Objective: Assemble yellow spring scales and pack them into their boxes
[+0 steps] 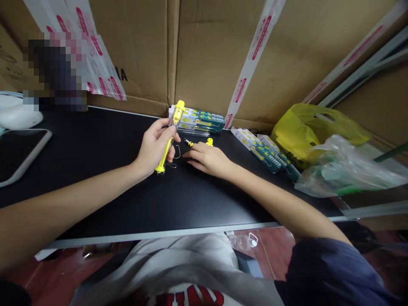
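My left hand (159,142) is closed around a spring scale (166,154), a clear tube with yellow ends, tilted with its top leaning away to the right. Thin bent wire hooks (177,152) show beside its lower half. My right hand (208,160) rests low over the black table, fingers stretched out and apart, with no object visible in them. Just beyond its fingertips lies a small yellow-and-metal piece (188,143); whether they touch it I cannot tell. A yellow cap-like part (209,141) sits behind the knuckles. Farther back lies a clear tube (194,133).
Printed green-and-white boxes (204,119) are stacked against the cardboard wall (210,51). More such boxes (259,148) lie to the right, beside a yellow plastic bag (296,127) and a clear bag (344,170). A phone-like device (22,148) is at the left.
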`<control>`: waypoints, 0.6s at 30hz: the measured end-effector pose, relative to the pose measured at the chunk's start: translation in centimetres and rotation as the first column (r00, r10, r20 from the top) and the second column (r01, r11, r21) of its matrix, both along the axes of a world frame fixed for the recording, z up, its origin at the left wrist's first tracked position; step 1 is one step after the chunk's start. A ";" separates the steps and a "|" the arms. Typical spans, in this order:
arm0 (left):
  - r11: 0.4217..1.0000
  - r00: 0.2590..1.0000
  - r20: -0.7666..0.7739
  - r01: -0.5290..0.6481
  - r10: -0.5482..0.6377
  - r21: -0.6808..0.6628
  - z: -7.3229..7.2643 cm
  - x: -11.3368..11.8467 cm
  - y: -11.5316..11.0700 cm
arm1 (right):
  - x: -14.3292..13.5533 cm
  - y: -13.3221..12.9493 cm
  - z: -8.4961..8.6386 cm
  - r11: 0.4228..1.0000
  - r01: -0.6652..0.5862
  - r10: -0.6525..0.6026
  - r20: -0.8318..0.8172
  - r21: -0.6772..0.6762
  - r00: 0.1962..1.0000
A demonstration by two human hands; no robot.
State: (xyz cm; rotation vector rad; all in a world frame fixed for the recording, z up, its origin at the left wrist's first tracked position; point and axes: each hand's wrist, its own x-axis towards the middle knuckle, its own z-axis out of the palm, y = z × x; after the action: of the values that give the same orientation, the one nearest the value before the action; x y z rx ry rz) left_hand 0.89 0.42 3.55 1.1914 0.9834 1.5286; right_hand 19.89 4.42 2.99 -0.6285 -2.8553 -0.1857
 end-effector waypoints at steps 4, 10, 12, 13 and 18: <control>1.000 1.000 -0.004 0.016 -0.016 -0.012 -0.1 0.2 -0.1 | -2.7 0.6 0.5 0.986 -0.030 -0.007 0.217 0.165 0.976; 0.999 0.999 0.011 0.032 -0.031 -0.019 -0.1 0.3 -0.1 | -4.6 0.6 0.9 0.956 -0.129 0.025 0.366 0.264 0.930; 0.999 0.999 0.023 0.036 -0.035 -0.026 -0.1 0.3 -0.1 | -4.8 0.5 0.9 0.945 -0.155 0.034 0.385 0.287 0.922; 0.999 0.999 0.030 0.040 -0.039 -0.028 -0.2 0.3 -0.1 | -4.9 0.4 0.9 0.942 -0.166 0.040 0.393 0.292 0.919; 0.996 0.996 0.034 0.081 -0.080 -0.034 -0.6 0.3 -0.1 | -5.0 0.3 1.1 0.959 -0.152 0.040 0.415 0.241 0.909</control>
State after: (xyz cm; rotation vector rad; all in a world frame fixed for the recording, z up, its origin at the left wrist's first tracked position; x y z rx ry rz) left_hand 1.20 0.35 2.94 1.1641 0.9259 1.4573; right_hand 14.85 4.74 4.06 -0.4305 -3.1567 -0.7581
